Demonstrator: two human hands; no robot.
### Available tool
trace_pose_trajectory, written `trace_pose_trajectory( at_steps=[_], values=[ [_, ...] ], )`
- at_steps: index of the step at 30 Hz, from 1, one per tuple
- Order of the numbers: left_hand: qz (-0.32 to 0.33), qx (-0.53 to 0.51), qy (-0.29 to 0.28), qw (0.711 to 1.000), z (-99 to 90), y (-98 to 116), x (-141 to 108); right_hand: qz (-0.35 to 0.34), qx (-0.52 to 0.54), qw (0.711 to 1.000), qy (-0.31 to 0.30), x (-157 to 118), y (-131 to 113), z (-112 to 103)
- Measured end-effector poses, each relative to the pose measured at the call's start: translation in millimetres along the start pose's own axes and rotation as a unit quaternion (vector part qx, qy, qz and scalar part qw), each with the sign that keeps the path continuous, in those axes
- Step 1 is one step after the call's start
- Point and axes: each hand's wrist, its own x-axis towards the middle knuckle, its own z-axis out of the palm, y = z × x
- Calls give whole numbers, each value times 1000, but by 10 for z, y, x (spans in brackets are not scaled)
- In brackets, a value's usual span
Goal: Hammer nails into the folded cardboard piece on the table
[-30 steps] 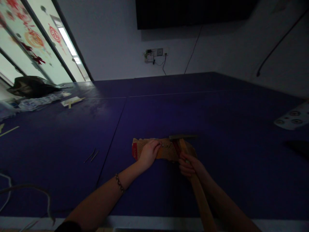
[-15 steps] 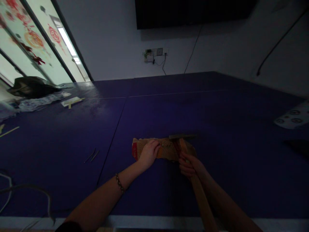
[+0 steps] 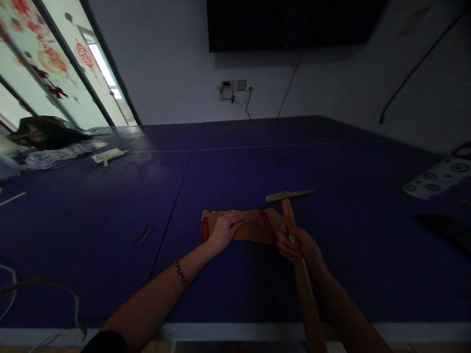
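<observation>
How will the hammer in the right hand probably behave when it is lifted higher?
The hammer will probably feel heavy toward its head, which looks like metal and sits at one end. The handle is likely stiff and should not bend, since it looks thick and wooden.

My left grip [image 3: 223, 231] rests on a strip of cardboard [image 3: 255, 231] on the purple bench [image 3: 228, 289]; anything pinched there is too small to tell. My right grip [image 3: 304, 249] wraps a wooden-handled hammer [image 3: 306, 291]. Two thin rods [image 3: 145, 237] lie well left of the cardboard.
</observation>
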Motion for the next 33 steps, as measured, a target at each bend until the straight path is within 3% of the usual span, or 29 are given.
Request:
trace_pose_trajectory(
  at_steps=[4, 6, 10, 13, 18, 29, 33],
  values=[
    [-4, -7, -5, 1000, 4, -14, 10, -18, -31, 999, 38, -154, -19, 270],
    [-11, -13, 2, 1000, 8, -11, 12, -23, -83, 991, 107, -217, 37, 428],
    [-14, -13, 16, 1000, 16, 1, 14, 20, -187, 971, 149, -271, 162, 661],
    [0, -5, 11, 1000, 19, 6, 21, -21, -253, 953, 164, -288, 207, 758],
    [10, -2, 16, 1000, 18, 15, 28, -16, -292, 944, 154, -268, 244, 805],
    [-23, -7, 10, 1000, 22, 27, 4, 15, -281, 949, 145, -168, 210, 845],
    [-8, 0, 8, 1000, 17, 28, 16, -3, -268, 952, 150, -171, 191, 857]
  ],
)
